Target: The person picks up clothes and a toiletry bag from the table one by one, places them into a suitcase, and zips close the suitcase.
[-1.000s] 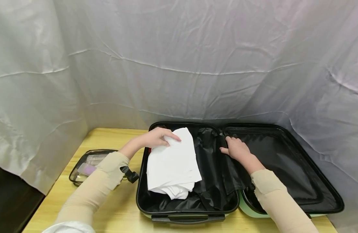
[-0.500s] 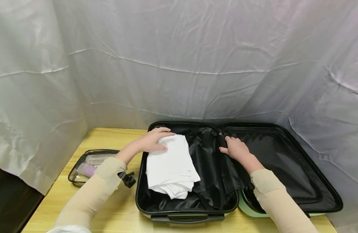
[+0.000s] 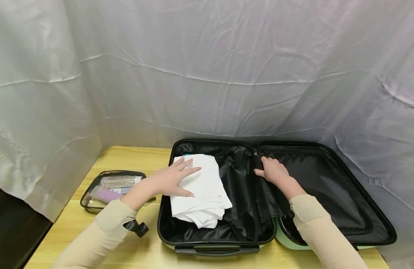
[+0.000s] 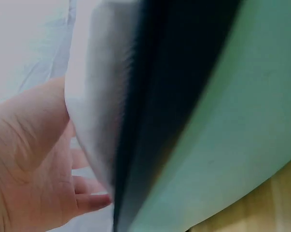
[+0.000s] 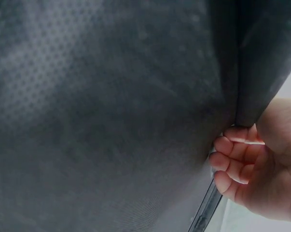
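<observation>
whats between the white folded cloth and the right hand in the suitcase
Only loose, crumpled black lining of the suitcase lies between the white folded cloth and the right hand; the head view shows it.

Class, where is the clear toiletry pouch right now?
In the head view, the clear pouch lies on the wooden table, left of the open suitcase, beside the left hand.

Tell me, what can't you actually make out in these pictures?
- Head view: whatever lies under the white folded cloth; only a blue sliver shows at its far edge.
- Head view: labels inside the clear pouch, too small.
- Left wrist view: left hand partly hidden by the blurred suitcase rim.
</observation>
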The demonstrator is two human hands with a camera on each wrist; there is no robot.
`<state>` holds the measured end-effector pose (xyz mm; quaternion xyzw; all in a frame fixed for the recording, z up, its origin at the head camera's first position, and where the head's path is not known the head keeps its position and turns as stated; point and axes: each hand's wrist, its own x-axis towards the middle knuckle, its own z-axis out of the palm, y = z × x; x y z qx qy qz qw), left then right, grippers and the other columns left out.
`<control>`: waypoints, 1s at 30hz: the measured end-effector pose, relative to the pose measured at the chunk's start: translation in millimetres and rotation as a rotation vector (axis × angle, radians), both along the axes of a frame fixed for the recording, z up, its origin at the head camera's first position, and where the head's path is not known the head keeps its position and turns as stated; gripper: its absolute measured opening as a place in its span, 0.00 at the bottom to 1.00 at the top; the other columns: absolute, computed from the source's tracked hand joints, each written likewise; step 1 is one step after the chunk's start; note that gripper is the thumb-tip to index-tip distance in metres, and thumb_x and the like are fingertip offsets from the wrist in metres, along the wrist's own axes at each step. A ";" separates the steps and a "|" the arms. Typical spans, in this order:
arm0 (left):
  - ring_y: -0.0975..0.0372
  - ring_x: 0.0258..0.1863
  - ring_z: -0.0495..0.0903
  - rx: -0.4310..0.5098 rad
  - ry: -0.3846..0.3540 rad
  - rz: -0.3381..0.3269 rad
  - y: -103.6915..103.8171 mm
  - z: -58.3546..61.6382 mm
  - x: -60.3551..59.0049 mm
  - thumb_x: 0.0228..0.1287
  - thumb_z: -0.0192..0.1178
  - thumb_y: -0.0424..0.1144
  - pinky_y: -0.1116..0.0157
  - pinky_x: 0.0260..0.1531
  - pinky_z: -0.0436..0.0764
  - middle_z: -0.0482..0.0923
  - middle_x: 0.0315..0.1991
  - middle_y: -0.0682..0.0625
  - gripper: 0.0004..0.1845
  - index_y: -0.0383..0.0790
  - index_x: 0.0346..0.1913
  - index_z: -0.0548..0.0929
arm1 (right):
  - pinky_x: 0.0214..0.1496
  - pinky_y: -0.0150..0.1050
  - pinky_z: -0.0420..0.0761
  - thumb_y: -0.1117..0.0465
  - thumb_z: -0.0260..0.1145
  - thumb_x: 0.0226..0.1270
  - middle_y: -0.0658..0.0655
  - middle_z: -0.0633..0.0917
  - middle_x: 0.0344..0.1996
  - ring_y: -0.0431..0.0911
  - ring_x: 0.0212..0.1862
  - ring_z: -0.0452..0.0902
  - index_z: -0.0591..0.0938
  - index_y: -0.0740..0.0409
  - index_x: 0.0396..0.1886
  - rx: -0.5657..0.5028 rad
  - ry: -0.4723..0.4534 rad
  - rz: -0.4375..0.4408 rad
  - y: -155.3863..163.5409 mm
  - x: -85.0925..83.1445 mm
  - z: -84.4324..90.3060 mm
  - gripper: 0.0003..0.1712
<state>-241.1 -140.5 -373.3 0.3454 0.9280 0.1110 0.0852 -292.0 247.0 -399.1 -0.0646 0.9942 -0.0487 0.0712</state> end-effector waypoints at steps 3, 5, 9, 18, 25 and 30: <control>0.38 0.77 0.44 -0.057 -0.027 -0.009 2.5 -6.0 2.1 0.56 0.59 0.70 0.40 0.69 0.61 0.44 0.79 0.40 0.48 0.59 0.77 0.55 | 0.49 0.61 0.77 0.45 0.60 0.70 0.75 0.73 0.60 0.69 0.57 0.72 0.67 0.68 0.67 -0.003 0.001 0.002 -0.6 -0.9 -0.3 0.37; 0.39 0.77 0.44 -0.101 -0.040 -0.011 3.3 -12.6 1.1 0.56 0.57 0.72 0.41 0.69 0.62 0.43 0.79 0.42 0.48 0.61 0.77 0.53 | 0.49 0.61 0.77 0.45 0.60 0.70 0.75 0.74 0.60 0.69 0.57 0.72 0.67 0.67 0.67 -0.004 0.000 0.004 -1.0 -1.7 -1.1 0.37; 0.42 0.77 0.43 -0.170 -0.077 -0.019 6.7 -24.2 -0.8 0.53 0.51 0.76 0.41 0.72 0.57 0.39 0.80 0.43 0.50 0.68 0.77 0.46 | 0.48 0.60 0.77 0.45 0.60 0.70 0.74 0.74 0.59 0.69 0.56 0.73 0.67 0.67 0.66 -0.005 -0.002 0.008 -1.1 -2.2 -2.4 0.36; 0.42 0.78 0.43 -0.324 -0.033 -0.013 19.4 -30.9 3.1 0.48 0.46 0.80 0.48 0.63 0.73 0.38 0.80 0.44 0.52 0.72 0.76 0.42 | 0.47 0.60 0.78 0.45 0.60 0.70 0.75 0.74 0.59 0.69 0.56 0.72 0.67 0.67 0.66 -0.009 -0.007 0.007 0.3 -3.8 -4.0 0.36; 0.44 0.78 0.43 -0.414 0.031 -0.006 22.5 -32.9 7.3 0.50 0.45 0.80 0.47 0.74 0.57 0.37 0.80 0.44 0.51 0.71 0.77 0.41 | 0.46 0.60 0.78 0.44 0.60 0.70 0.75 0.74 0.59 0.69 0.56 0.73 0.67 0.68 0.66 -0.019 -0.005 0.017 0.7 -5.0 -4.8 0.37; 0.44 0.78 0.42 -0.402 0.037 -0.013 21.4 -34.8 7.4 0.51 0.44 0.79 0.46 0.74 0.55 0.37 0.80 0.44 0.51 0.70 0.77 0.41 | 0.46 0.60 0.78 0.45 0.59 0.71 0.75 0.74 0.59 0.69 0.56 0.73 0.67 0.68 0.66 -0.018 -0.011 0.020 -0.2 -5.3 -3.4 0.36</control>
